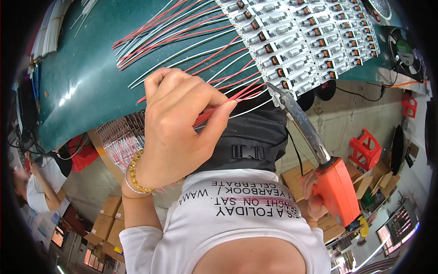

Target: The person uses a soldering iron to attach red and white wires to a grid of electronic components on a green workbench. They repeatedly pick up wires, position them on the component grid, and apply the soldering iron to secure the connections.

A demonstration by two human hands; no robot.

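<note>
My left hand [180,121] is closed in a pinch on a bundle of thin red wires [244,95], whose ends point toward the near corner of a circuit board panel [292,54]. A loose white wire runs beside the bundle. My right hand [312,194] grips an orange-handled soldering gun [336,191], partly hidden behind the handle. Its metal barrel slants up and leftward, and the tip is at the panel's near-left edge, by the wire ends. The panel carries many repeated white sections with small components. Red and white wires [178,34] extend from its left edge across the table.
The green tabletop [86,86] has white wire bundles [51,27] at far left. A small fan [405,54] stands at the right edge. Below are a red stool [366,150], cardboard boxes [107,223] and a wired batch of parts [121,137]. Another person [43,187] sits at left.
</note>
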